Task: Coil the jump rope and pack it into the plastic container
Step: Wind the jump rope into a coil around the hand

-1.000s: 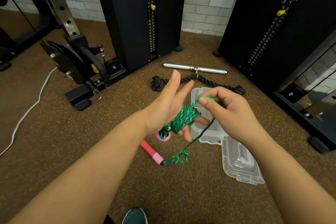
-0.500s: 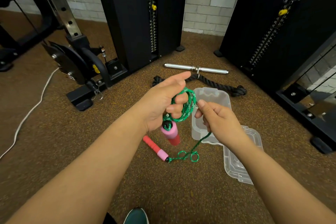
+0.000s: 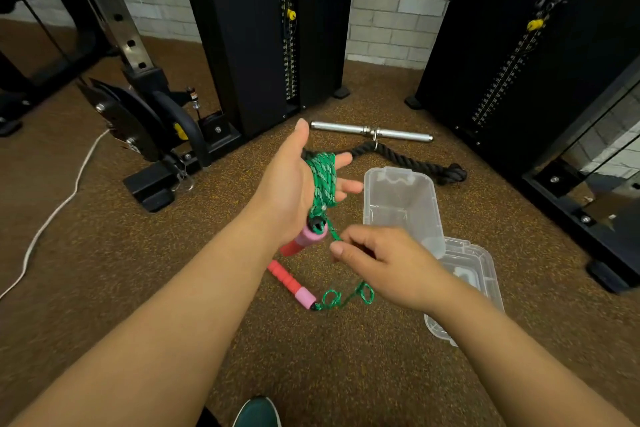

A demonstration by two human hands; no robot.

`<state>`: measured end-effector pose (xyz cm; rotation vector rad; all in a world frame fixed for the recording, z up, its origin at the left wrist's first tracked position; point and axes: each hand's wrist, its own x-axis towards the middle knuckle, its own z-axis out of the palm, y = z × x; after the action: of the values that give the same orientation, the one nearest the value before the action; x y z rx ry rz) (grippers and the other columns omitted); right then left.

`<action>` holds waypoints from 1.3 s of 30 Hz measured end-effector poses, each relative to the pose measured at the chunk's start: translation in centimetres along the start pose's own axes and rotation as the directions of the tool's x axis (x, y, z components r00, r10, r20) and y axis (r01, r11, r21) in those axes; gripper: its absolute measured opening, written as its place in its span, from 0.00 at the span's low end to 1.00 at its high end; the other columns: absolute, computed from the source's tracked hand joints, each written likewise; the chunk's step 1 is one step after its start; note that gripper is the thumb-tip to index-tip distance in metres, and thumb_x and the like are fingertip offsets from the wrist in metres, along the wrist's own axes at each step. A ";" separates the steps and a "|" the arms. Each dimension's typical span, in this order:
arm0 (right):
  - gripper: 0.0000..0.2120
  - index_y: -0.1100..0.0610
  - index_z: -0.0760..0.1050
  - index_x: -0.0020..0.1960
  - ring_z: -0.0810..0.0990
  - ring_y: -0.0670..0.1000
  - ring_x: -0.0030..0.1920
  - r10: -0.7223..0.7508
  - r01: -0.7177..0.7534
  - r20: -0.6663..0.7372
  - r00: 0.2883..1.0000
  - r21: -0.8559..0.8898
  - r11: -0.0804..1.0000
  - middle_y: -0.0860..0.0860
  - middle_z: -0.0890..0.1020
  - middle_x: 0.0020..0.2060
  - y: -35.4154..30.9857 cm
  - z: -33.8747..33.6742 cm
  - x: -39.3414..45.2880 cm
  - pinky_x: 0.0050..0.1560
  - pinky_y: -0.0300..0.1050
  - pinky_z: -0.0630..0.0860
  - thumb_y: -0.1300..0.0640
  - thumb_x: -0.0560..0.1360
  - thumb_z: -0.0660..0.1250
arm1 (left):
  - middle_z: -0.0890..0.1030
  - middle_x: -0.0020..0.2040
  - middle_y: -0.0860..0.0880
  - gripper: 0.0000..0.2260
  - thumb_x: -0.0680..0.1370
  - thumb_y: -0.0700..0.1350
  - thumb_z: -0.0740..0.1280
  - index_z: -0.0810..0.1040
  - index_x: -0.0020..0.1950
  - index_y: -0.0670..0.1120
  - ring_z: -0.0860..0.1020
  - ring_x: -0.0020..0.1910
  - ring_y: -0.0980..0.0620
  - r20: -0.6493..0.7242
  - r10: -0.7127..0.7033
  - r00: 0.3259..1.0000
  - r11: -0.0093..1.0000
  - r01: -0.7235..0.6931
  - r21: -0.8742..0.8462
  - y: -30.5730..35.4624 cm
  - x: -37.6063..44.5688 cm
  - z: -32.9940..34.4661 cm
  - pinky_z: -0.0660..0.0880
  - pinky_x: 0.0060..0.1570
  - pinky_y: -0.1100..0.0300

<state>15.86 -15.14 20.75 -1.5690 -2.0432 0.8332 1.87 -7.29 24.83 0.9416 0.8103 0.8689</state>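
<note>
Nearest, the right hand (image 3: 377, 264) pinches the green cord in a closed grip; below it the loose handle (image 3: 292, 283) lies on the floor. To wind well, keep the cord taut and lay turns side by side. Beyond, the left hand (image 3: 294, 184), fingers spread, wears the coil (image 3: 323, 177), its handle (image 3: 306, 238) dangling. Farther right sits the open container (image 3: 401, 205).

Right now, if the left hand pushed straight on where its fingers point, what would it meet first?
Probably the thick black rope on the floor, just ahead of the left hand; the steel bar lies beyond. Depth is unclear.
</note>
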 end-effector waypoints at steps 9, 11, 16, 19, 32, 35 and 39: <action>0.05 0.55 0.79 0.42 0.75 0.47 0.33 0.078 -0.015 -0.123 0.989 0.448 0.894 0.47 0.81 0.31 -0.3 -3.3 -0.3 0.38 0.42 0.72 0.58 0.76 0.66 | 0.83 0.51 0.63 0.32 0.66 0.78 0.44 0.69 0.58 0.61 0.76 0.55 0.62 0.188 -0.106 0.977 0.923 0.026 0.383 -1.3 -0.9 0.8 0.69 0.62 0.51; 0.04 0.55 0.79 0.40 0.72 0.49 0.33 0.142 -0.024 -0.204 0.969 0.491 0.871 0.54 0.77 0.32 0.5 -3.7 -0.2 0.36 0.42 0.70 0.56 0.73 0.68 | 0.82 0.56 0.51 0.32 0.72 0.72 0.36 0.68 0.63 0.61 0.78 0.52 0.42 0.213 -0.243 0.946 0.874 0.119 0.470 -1.1 -1.0 1.1 0.73 0.51 0.50; 0.14 0.56 0.79 0.42 0.71 0.52 0.39 0.329 -0.055 -0.314 0.891 0.643 0.764 0.57 0.75 0.39 2.2 -3.5 0.3 0.40 0.46 0.70 0.46 0.65 0.70 | 0.77 0.53 0.33 0.46 0.65 0.78 0.42 0.54 0.77 0.54 0.74 0.34 0.44 0.384 -0.357 0.852 0.921 0.251 0.299 -0.6 -1.0 0.3 0.74 0.40 0.60; 0.15 0.53 0.80 0.46 0.72 0.52 0.40 0.315 -0.083 -0.218 0.924 0.689 0.720 0.56 0.78 0.40 2.4 -2.3 0.4 0.40 0.43 0.70 0.43 0.71 0.64 | 0.74 0.32 0.45 0.28 0.73 0.65 0.55 0.68 0.66 0.49 0.67 0.27 0.50 0.422 -0.293 0.858 0.955 0.246 0.163 0.0 -1.2 0.7 0.69 0.29 0.62; 0.08 0.51 0.80 0.45 0.70 0.40 0.28 0.126 -0.117 0.049 0.991 0.769 0.629 0.44 0.76 0.30 2.0 -1.6 0.2 0.38 0.38 0.70 0.48 0.70 0.67 | 0.70 0.29 0.50 0.20 0.75 0.42 0.63 0.72 0.68 0.43 0.72 0.26 0.55 0.437 -0.238 0.868 0.953 0.296 -0.070 -0.1 -1.0 0.5 0.72 0.30 0.64; 0.08 0.48 0.82 0.41 0.66 0.42 0.28 0.120 -0.108 0.046 0.992 0.812 0.574 0.49 0.73 0.33 1.7 -1.6 0.3 0.38 0.37 0.71 0.48 0.72 0.65 | 0.75 0.30 0.50 0.20 0.76 0.40 0.64 0.72 0.68 0.43 0.79 0.31 0.52 0.471 -0.214 0.856 0.960 0.274 -0.063 -0.1 -1.1 0.2 0.78 0.35 0.61; 0.11 0.49 0.80 0.38 0.65 0.43 0.27 0.140 -0.134 0.079 0.987 0.886 0.445 0.47 0.72 0.33 1.4 -1.3 0.5 0.40 0.43 0.70 0.53 0.74 0.61 | 0.82 0.36 0.45 0.20 0.76 0.37 0.62 0.72 0.68 0.43 0.84 0.43 0.46 0.531 -0.211 0.821 0.962 0.271 -0.037 0.5 -1.4 -0.4 0.80 0.48 0.57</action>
<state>17.58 -14.12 20.73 -1.0582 -1.0446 1.6147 0.82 -8.25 25.45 0.8941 0.3881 0.3937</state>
